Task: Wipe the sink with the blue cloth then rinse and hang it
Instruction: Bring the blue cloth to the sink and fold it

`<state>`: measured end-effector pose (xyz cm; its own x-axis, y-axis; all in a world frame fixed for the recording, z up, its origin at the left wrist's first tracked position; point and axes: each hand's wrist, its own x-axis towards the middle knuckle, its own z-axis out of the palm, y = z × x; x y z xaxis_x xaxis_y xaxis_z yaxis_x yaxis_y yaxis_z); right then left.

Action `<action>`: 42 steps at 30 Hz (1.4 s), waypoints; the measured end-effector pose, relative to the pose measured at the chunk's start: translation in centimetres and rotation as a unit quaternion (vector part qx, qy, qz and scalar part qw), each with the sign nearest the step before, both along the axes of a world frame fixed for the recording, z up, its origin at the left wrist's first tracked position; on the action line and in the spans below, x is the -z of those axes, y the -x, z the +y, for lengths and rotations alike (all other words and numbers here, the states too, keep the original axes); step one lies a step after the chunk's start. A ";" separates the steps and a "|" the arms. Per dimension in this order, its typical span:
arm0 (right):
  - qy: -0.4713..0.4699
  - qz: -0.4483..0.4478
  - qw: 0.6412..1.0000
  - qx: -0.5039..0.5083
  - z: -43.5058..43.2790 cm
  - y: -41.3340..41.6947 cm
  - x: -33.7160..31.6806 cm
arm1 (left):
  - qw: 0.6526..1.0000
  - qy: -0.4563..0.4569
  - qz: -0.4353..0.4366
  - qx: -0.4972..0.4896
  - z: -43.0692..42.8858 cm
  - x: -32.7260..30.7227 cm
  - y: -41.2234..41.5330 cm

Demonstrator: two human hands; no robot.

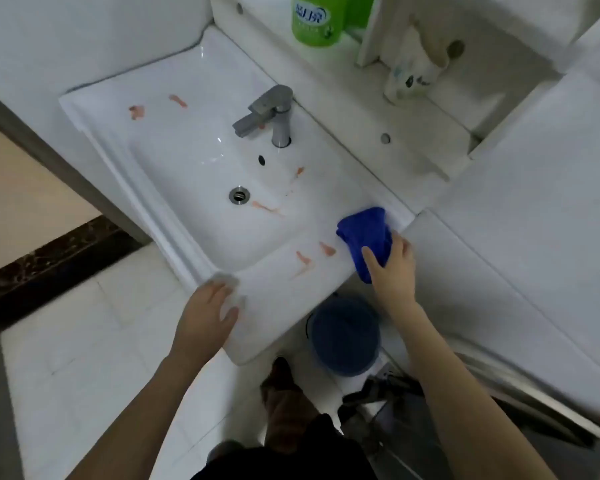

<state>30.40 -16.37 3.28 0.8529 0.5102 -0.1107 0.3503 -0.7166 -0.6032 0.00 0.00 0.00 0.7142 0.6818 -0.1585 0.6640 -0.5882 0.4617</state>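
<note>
nearest, on the floor under the sink's front edge, sits a blue bucket (343,336). above it the left hand (210,311) rests on the front rim of the sink (284,306), fingers laid flat and holding nothing (they are blurred, so finer detail is lost). further right, the right hand (394,268) grips the blue cloth (364,232), thumb across its top and the bunched fabric pressed onto the sink's right-hand ledge. the relation that matters: two reddish smears (315,254) lie on that same ledge just to the left of the cloth, near but not touching it, their long axes running roughly front to back, so a sideways sweep to the left would likely cross them broadside; the right hand is plainly the nearer one. beyond, inside the basin, more smears (265,207) sit beside the drain (239,195), then the faucet (272,114), two further marks (137,111) on the far left ledge, and a green bottle (317,20) at the back. wiping looks barely begun.
</note>
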 end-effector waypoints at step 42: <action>-0.014 0.326 0.924 -0.197 5.3 39.2 -2.0 | 0.831 0.193 -0.144 -0.501 -16.3 -2.7 37.9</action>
<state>-8.80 -11.07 5.32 0.3564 0.7776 -0.5180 0.1360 -0.5917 -0.7946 -37.88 -16.28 2.69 -0.1351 0.8952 -0.4247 0.5612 0.4224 0.7118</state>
